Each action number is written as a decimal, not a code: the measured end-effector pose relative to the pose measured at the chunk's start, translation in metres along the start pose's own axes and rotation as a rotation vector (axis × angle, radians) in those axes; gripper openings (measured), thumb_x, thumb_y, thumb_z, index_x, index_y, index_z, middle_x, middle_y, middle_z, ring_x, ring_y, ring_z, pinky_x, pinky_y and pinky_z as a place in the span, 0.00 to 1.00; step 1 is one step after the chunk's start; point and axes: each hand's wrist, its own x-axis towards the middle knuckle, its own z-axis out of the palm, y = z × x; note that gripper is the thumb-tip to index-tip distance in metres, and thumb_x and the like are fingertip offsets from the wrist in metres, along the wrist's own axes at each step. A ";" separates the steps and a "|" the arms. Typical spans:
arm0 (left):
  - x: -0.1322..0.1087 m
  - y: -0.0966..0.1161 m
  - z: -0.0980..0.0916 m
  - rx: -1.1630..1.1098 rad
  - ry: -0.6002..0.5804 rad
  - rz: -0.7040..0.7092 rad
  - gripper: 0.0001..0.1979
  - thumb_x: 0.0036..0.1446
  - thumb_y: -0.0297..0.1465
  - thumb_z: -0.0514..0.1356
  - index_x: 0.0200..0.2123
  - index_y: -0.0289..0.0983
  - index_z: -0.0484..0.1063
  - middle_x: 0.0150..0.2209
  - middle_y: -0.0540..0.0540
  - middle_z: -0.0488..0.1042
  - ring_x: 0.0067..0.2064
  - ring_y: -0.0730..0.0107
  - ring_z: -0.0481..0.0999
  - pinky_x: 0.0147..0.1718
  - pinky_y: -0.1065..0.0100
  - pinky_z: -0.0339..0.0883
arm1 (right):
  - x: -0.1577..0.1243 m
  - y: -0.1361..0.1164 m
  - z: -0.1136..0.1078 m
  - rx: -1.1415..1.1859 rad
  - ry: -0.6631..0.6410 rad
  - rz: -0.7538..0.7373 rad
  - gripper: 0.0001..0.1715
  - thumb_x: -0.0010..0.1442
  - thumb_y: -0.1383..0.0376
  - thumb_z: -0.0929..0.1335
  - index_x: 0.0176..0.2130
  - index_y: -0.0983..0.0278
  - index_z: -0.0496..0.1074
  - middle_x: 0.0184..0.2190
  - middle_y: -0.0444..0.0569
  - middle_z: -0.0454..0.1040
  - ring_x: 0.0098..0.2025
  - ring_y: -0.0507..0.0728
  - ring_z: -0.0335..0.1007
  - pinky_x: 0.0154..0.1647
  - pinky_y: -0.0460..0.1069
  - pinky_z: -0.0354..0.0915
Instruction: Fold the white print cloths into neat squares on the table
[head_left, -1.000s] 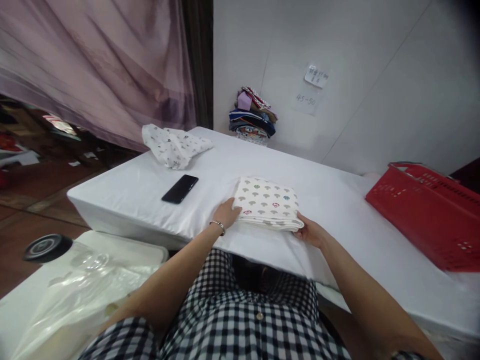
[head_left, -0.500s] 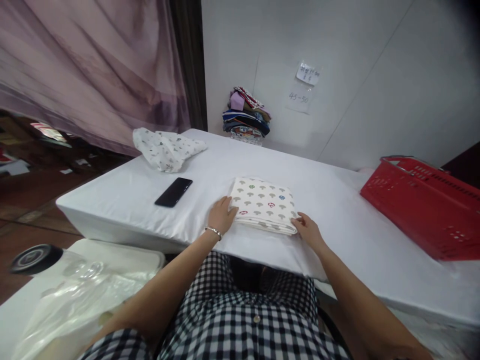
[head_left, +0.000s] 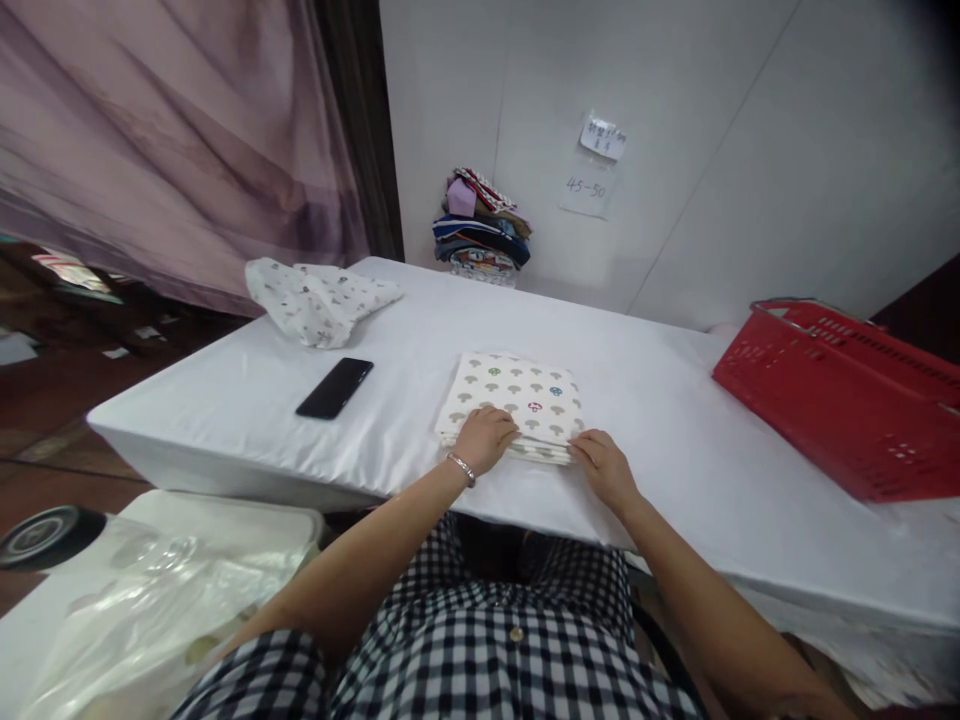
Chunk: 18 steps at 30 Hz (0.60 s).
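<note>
- Evidently kept within easy reach, the folded mushroom-print cloth (head_left: 517, 388) lies flat near the front edge of the counter (head_left: 645, 400).
- The left hand (head_left: 484, 440) rests over the cloth's near edge, seemingly steadying the layers; whether its fingers grip or merely press, I cannot tell.
- The right hand (head_left: 606, 468) has its fingers pinched on the near right corner, probably to keep the layers aligned.
- A phone (head_left: 334, 388) and crumpled printed cloth (head_left: 319, 305) lie toward the counter's left end, a red basket (head_left: 847, 405) toward its right, likely out of the hands' way.
</note>
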 end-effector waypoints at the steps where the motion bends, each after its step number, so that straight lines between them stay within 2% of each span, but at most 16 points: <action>1: -0.001 -0.002 0.001 -0.024 0.016 -0.004 0.15 0.60 0.37 0.49 0.34 0.41 0.75 0.38 0.47 0.74 0.42 0.65 0.67 0.42 0.61 0.59 | -0.001 0.000 0.001 -0.007 0.007 -0.009 0.17 0.62 0.59 0.59 0.39 0.61 0.74 0.37 0.51 0.70 0.42 0.57 0.64 0.43 0.53 0.64; 6: -0.010 -0.006 0.002 -0.107 0.052 0.020 0.15 0.60 0.37 0.49 0.34 0.41 0.75 0.39 0.48 0.74 0.43 0.67 0.67 0.45 0.62 0.58 | -0.003 0.001 0.005 -0.079 -0.046 -0.089 0.17 0.62 0.60 0.59 0.39 0.59 0.74 0.36 0.51 0.71 0.40 0.58 0.64 0.41 0.53 0.64; 13: -0.012 -0.006 -0.003 -0.078 -0.010 0.076 0.13 0.57 0.39 0.54 0.40 0.42 0.73 0.44 0.46 0.72 0.47 0.64 0.66 0.47 0.60 0.57 | -0.002 0.000 0.003 -0.141 -0.111 -0.137 0.17 0.61 0.59 0.60 0.43 0.60 0.72 0.39 0.52 0.71 0.41 0.58 0.64 0.42 0.53 0.63; 18: -0.007 -0.003 -0.007 -0.030 -0.052 0.075 0.11 0.57 0.38 0.54 0.39 0.42 0.73 0.43 0.46 0.71 0.46 0.63 0.66 0.45 0.61 0.57 | 0.002 -0.003 0.001 -0.160 -0.115 -0.111 0.17 0.62 0.60 0.58 0.40 0.60 0.73 0.37 0.52 0.71 0.40 0.58 0.64 0.40 0.52 0.64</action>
